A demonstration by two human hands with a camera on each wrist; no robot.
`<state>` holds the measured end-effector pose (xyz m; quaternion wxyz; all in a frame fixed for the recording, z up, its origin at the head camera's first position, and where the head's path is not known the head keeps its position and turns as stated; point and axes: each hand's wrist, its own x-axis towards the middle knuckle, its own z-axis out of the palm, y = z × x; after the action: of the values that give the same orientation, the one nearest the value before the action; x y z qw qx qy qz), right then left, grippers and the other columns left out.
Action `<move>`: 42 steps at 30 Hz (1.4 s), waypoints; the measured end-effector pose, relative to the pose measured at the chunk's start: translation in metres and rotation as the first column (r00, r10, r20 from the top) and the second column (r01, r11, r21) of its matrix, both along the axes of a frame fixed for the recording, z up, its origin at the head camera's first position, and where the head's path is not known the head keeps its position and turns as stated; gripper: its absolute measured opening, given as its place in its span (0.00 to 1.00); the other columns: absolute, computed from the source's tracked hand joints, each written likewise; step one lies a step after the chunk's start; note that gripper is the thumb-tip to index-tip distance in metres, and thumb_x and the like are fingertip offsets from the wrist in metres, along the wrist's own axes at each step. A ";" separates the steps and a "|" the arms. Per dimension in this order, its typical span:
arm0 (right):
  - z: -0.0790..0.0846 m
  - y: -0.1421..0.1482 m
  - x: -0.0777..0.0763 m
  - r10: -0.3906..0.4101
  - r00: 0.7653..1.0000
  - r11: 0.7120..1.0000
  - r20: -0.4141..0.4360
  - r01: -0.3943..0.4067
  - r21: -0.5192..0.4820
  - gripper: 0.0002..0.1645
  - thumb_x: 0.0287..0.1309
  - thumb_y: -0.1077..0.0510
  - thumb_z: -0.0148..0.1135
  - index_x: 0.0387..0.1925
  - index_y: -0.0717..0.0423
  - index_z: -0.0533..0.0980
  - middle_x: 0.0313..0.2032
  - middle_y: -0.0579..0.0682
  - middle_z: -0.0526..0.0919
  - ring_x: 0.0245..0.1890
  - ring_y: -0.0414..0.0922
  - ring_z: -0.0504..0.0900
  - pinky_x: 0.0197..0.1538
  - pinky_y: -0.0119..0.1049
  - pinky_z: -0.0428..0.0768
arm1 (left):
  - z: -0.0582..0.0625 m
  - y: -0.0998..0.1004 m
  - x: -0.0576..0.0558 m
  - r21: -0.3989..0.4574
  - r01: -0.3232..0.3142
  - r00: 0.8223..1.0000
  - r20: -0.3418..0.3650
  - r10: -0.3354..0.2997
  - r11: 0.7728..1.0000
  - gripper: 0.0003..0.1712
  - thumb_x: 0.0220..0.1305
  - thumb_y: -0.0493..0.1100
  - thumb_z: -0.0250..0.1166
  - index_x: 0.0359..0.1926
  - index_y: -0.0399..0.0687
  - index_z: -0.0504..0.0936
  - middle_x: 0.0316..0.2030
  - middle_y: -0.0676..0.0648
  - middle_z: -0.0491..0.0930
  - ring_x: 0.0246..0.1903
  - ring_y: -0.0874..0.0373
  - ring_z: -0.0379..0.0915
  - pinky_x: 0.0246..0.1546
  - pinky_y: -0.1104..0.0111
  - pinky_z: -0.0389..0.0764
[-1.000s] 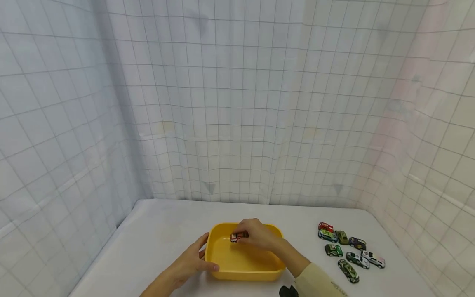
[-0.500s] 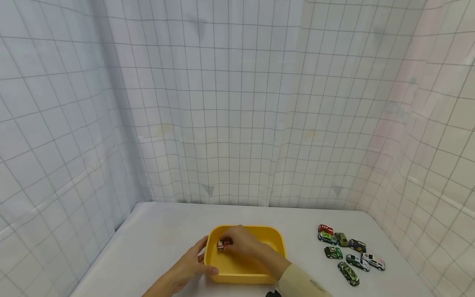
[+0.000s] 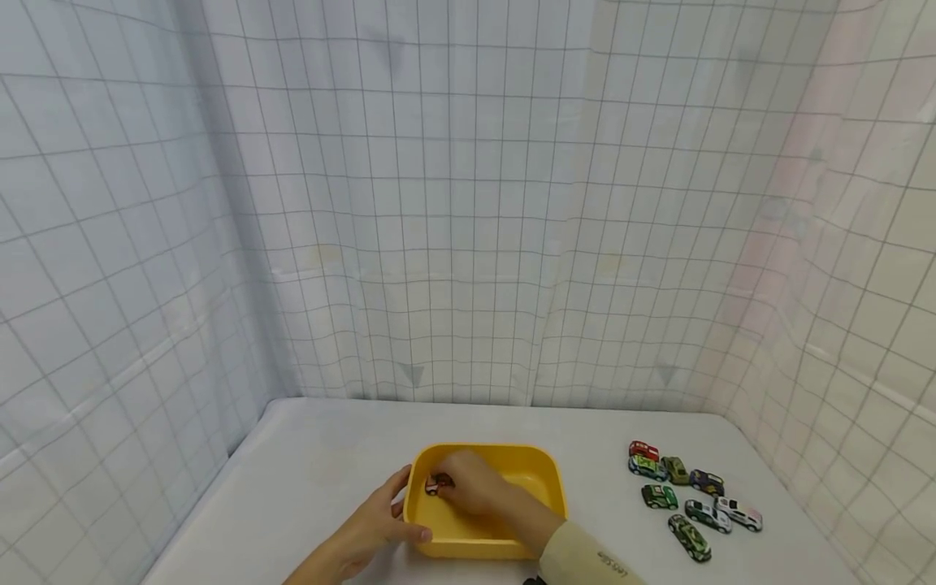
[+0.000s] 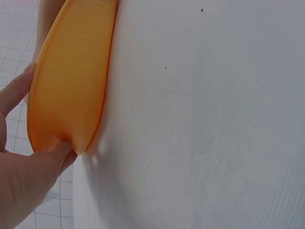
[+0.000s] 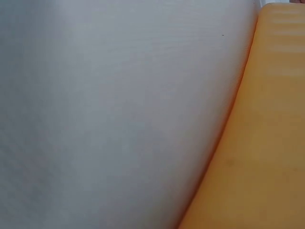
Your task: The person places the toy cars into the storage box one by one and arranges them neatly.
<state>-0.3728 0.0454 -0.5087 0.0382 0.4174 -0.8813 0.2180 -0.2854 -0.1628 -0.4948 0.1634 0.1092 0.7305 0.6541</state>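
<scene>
A yellow plastic tray [image 3: 468,548] sits on the white table in the head view. My left hand [image 3: 371,522] grips its left end, thumb at the near corner and fingers along the left wall. In the left wrist view, that hand [image 4: 28,174] reaches around the tray [image 4: 71,81] at its end and rim. Inside the tray, toward the left, my right hand [image 3: 471,483] pinches a small red and white toy car [image 3: 431,486], partly hidden by the fingers. The right wrist view has only the tray's outer wall [image 5: 267,133] and the table.
Right of the tray, several toy cars lie on the table: a red one [image 3: 643,449], a green one [image 3: 660,496], a camouflage one [image 3: 689,538], a white one [image 3: 739,514] and others. White gridded curtains [image 3: 468,244] surround the table's back and sides.
My right hand has moved left and down inside the tray with the toy car, toward the left wall. The left hand keeps its grip on the tray.
</scene>
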 end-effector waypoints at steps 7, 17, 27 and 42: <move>0.005 0.004 -0.001 -0.055 0.995 0.998 0.088 0.057 -0.019 0.05 0.64 0.60 0.72 0.41 0.50 0.86 0.34 0.33 0.82 0.34 0.29 0.76 0.43 0.25 0.78 | 0.004 0.003 -0.003 -0.038 -0.031 0.999 0.026 0.032 0.999 0.66 0.54 0.35 0.81 0.80 0.31 0.43 0.78 0.27 0.41 0.74 0.28 0.49 0.71 0.42 0.61; 0.013 0.018 -0.001 -0.105 0.980 0.992 0.171 0.114 -0.045 0.09 0.64 0.55 0.73 0.44 0.51 0.87 0.34 0.32 0.83 0.34 0.31 0.77 0.43 0.27 0.78 | 0.006 0.001 -0.002 -0.027 -0.033 0.999 0.028 0.034 0.999 0.65 0.54 0.34 0.81 0.80 0.32 0.45 0.78 0.26 0.43 0.73 0.28 0.51 0.68 0.46 0.67; 0.019 0.034 0.004 -0.074 0.992 0.993 0.102 0.083 -0.080 0.17 0.62 0.56 0.75 0.50 0.60 0.87 0.45 0.45 0.89 0.45 0.37 0.83 0.51 0.28 0.81 | 0.006 0.003 -0.002 -0.052 -0.051 0.998 0.028 0.053 0.997 0.65 0.53 0.33 0.81 0.80 0.30 0.45 0.77 0.24 0.43 0.72 0.26 0.54 0.65 0.48 0.72; 0.030 0.066 0.017 -0.096 0.985 0.989 0.144 0.111 -0.100 0.16 0.62 0.59 0.74 0.49 0.62 0.86 0.45 0.49 0.89 0.43 0.42 0.84 0.49 0.32 0.83 | 0.002 0.003 -0.004 -0.077 -0.073 0.995 0.064 0.078 0.994 0.65 0.53 0.34 0.81 0.80 0.30 0.44 0.77 0.23 0.43 0.71 0.21 0.46 0.69 0.37 0.58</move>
<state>-0.3553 0.1119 -0.4785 0.0106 0.3521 -0.8894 0.2915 -0.2895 -0.1600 -0.4931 0.1667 0.0532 0.7519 0.6356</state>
